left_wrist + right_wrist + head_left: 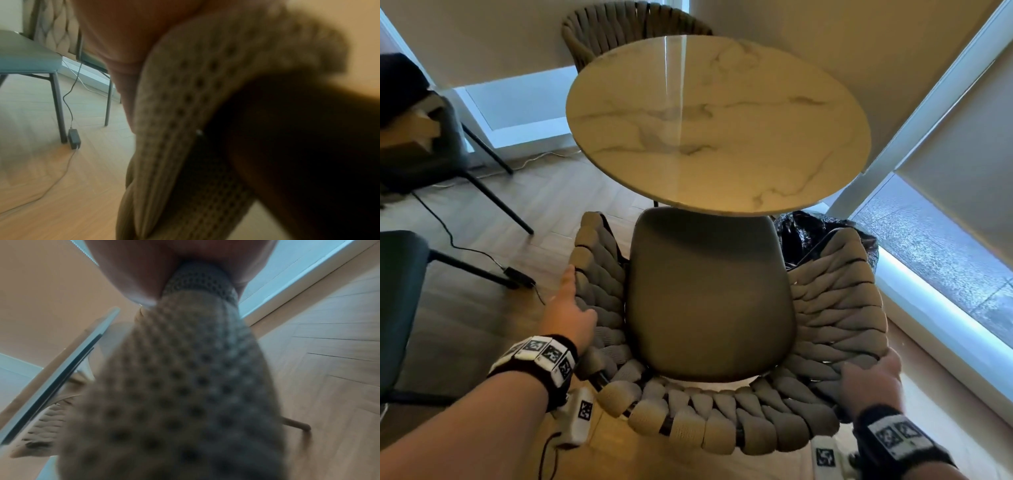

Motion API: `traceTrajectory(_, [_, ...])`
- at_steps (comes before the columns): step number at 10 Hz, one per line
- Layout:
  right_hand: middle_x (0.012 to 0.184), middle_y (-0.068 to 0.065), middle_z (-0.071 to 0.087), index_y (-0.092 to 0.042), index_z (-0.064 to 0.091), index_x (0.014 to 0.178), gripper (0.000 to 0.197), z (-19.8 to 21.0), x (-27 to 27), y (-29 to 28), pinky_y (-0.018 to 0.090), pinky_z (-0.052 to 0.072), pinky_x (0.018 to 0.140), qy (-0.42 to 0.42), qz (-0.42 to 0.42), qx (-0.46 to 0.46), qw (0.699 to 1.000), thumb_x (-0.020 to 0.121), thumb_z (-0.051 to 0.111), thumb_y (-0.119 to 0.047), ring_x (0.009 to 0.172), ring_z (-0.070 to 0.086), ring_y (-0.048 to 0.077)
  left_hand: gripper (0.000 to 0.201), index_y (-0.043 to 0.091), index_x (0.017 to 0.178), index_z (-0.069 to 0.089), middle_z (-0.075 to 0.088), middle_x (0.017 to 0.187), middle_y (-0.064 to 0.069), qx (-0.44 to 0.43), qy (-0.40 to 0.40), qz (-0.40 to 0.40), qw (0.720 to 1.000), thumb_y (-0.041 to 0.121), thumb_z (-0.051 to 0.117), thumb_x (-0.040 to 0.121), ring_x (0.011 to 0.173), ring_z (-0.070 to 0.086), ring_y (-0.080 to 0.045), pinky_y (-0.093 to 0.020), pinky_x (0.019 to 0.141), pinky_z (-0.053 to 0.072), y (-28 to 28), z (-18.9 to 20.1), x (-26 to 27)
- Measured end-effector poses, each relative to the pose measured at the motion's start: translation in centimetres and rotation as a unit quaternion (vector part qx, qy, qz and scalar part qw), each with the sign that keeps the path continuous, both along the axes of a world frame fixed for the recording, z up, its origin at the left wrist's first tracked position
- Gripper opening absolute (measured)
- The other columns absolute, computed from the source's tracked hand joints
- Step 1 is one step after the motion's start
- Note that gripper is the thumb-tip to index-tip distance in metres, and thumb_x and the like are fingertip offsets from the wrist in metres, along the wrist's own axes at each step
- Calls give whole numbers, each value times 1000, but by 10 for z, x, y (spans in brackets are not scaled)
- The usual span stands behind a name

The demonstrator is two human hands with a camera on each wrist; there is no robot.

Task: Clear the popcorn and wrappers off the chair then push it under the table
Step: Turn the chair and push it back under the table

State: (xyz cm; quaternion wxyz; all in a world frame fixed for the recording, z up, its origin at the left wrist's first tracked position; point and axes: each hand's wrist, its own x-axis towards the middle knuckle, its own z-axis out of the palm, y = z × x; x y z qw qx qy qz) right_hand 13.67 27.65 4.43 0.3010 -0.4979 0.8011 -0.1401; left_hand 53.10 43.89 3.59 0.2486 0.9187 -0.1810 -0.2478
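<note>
A: Where is the chair (pixel 709 294)?

B: At six o'clock of the round marble bench (pixel 715 123), facing it. The front of its smooth seat sits just under the bench's near edge; the rest of the seat and the whole woven rope back stand out on the near side.

A: And the seat itself?

B: Bare grey-brown, as far as the head view shows.

A: What is the left hand (pixel 570 318) doing?

B: It lies along the outer side of the chair's woven back at about nine o'clock of the seat, one finger stretched forward against the rope. The left wrist view shows skin pressed on the weave (pixel 185 97), but the other fingers are hidden, so I cannot tell whether it is clasping or only pressing.

A: The right hand (pixel 869 380)?

B: At about four o'clock of the seat, on the top rim of the back. Its fingers curl over the rope and hold it. The right wrist view shows the hand (pixel 131 275) wrapped round a strand of the weave (pixel 185 386), blurred.

A: Anything else around?

B: A black plastic bag (pixel 811 236) on the floor at about two o'clock of the seat, beside the bench's base and just behind the chair's right arm. A second woven chair (pixel 619 31) stands at twelve o'clock, beyond the bench. Dark green chairs (pixel 400 294) stand at nine o'clock, with a black power adapter (pixel 518 277) and its cable on the wooden floor (pixel 482 308) near one leg; the adapter (pixel 74 141) shows in the left wrist view too.
</note>
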Motion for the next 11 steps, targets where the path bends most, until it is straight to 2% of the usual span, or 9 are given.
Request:
traceTrajectory(2, [125,28,56,-19,24,143,69,-5,7,4,57,52,90,6,-18,8,1000,84,59,-14,106,58,47,92,48,153,0,52,121,-17,24,-5,-17,1000,12,57,91,71,64,-28,-39,60,52,-2,-6,18])
traceTrajectory(3, [125,27,55,-20,23,142,68,-9,12,7,61,53,89,11,-17,13,1000,84,58,-15,104,58,47,92,46,154,2,49,135,-23,19,-10,-12,1000,9,57,90,68,61,-24,-31,51,42,-1,-5,25])
traceTrajectory(4, [127,31,54,-15,23,144,70,-11,13,6,58,50,93,27,-12,9,1000,83,58,-14,110,56,50,93,46,154,2,58,109,-20,14,-9,-20,1000,10,58,88,67,62,-27,-38,59,51,1,-6,26])
traceTrajectory(5, [127,32,54,-14,23,143,69,-13,13,4,59,51,92,31,-9,0,999,82,56,-12,109,56,50,95,48,152,-1,55,109,-16,34,-21,-31,999,13,59,88,68,64,-28,-41,63,55,1,-7,27])
traceTrajectory(7, [124,36,48,-8,24,134,55,-6,12,1,54,49,86,49,29,35,998,87,54,-9,105,55,49,95,37,155,-6,49,132,-26,93,-43,-69,992,18,60,89,89,57,-31,-46,83,51,-5,5,24])
traceTrajectory(8, [109,27,54,-6,23,144,61,1,8,2,52,47,95,23,93,85,992,95,51,-31,91,58,36,91,29,156,-3,25,157,-20,231,-119,-142,955,41,58,89,134,39,-41,-54,107,40,-7,21,23])
traceTrajectory(9, [115,24,58,-3,28,146,101,26,-7,6,40,48,87,-28,136,127,982,76,66,-66,94,56,32,62,27,146,39,41,151,-9,203,-160,-249,933,49,54,91,136,41,-27,-48,109,40,0,47,4])
traceTrajectory(10, [130,16,64,-10,60,128,54,54,-33,-1,34,43,92,-48,182,118,975,86,69,-42,103,54,25,19,31,112,62,66,106,7,75,-40,-267,960,38,51,98,94,61,-6,-21,76,48,13,83,-23])
traceTrajectory(11, [130,8,67,-21,70,110,30,68,-13,-16,31,41,99,-13,297,150,943,91,63,-43,109,57,19,17,31,93,65,67,95,8,104,37,-288,951,42,52,97,89,63,-6,-20,73,48,46,118,-43])
